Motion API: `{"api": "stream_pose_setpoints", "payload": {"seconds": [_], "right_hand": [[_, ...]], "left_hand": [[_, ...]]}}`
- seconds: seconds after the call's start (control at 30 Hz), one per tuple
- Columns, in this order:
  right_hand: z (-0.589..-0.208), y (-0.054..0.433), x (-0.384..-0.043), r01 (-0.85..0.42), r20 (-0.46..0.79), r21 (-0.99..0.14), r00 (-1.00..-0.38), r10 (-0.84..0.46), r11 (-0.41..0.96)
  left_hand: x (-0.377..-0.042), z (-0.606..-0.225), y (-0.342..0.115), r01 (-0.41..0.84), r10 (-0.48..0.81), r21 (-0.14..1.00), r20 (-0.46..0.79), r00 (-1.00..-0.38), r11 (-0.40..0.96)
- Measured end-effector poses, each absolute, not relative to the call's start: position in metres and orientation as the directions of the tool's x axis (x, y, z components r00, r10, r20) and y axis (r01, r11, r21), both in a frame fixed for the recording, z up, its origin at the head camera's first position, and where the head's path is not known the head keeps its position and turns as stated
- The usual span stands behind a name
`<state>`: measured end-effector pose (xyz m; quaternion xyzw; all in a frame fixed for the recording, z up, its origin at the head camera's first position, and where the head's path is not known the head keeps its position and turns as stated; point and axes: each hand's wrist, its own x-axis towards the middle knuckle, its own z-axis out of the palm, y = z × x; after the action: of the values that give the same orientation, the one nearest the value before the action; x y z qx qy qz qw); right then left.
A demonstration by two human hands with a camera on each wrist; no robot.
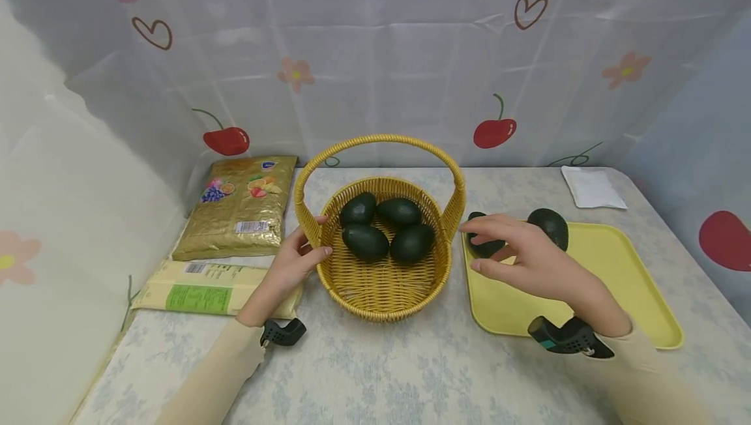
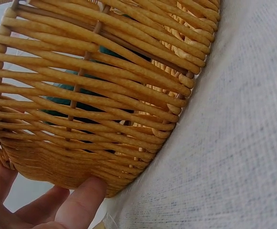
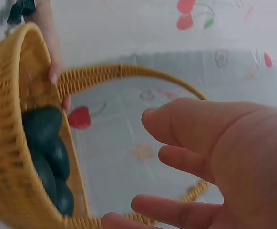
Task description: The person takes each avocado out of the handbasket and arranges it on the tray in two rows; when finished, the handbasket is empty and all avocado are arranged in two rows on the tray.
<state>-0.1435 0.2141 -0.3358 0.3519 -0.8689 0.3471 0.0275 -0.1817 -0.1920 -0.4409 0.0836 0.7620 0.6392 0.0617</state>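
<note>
A yellow woven basket (image 1: 384, 311) with a tall arched handle stands mid-table, several dark green avocados (image 1: 366, 242) lying in its back half. My left hand (image 1: 293, 262) holds the basket's left side where the handle meets the rim, thumb at the front and fingers behind. In the left wrist view, fingertips (image 2: 83, 202) touch the woven wall (image 2: 86, 129). To the right, my right hand (image 1: 528, 259) hovers over a yellow tray (image 1: 610, 281) with nothing in it, fingers extended toward the basket. One avocado (image 1: 487, 246) on the tray is partly hidden behind those fingers; another avocado (image 1: 549, 226) lies beyond the hand.
Left of the basket lie a gold foil bag (image 1: 235, 210) with fruit pictures and a cream-and-green packet (image 1: 199, 288), partly under my left forearm. A small white packet (image 1: 594, 187) rests at the back right. A printed cloth (image 1: 375, 86) hangs behind the table.
</note>
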Motion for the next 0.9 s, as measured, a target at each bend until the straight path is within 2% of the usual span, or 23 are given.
{"api": "stream_pose_setpoints", "payload": {"seconds": [0.13, 0.47, 0.67, 0.9], "right_hand": [[-0.336, 0.188, -0.147, -0.625, 0.252, -0.616, -0.733, -0.632, 0.479], [-0.353, 0.129, -0.171, -0.582, 0.173, -0.661, -0.732, -0.659, 0.473], [-0.364, 0.105, -0.186, -0.614, 0.144, -0.633, -0.693, -0.707, 0.472], [-0.371, 0.089, -0.195, -0.637, 0.044, -0.581, -0.646, -0.762, 0.506]], "left_hand": [[-0.182, -0.441, -0.193, 0.049, 0.216, 0.987, 0.015, -0.976, 0.152], [-0.182, -0.442, -0.193, 0.042, 0.212, 0.987, 0.008, -0.977, 0.157], [-0.182, -0.442, -0.193, 0.051, 0.211, 0.986, 0.017, -0.977, 0.157], [-0.181, -0.441, -0.193, 0.058, 0.215, 0.984, 0.020, -0.976, 0.171]]}}
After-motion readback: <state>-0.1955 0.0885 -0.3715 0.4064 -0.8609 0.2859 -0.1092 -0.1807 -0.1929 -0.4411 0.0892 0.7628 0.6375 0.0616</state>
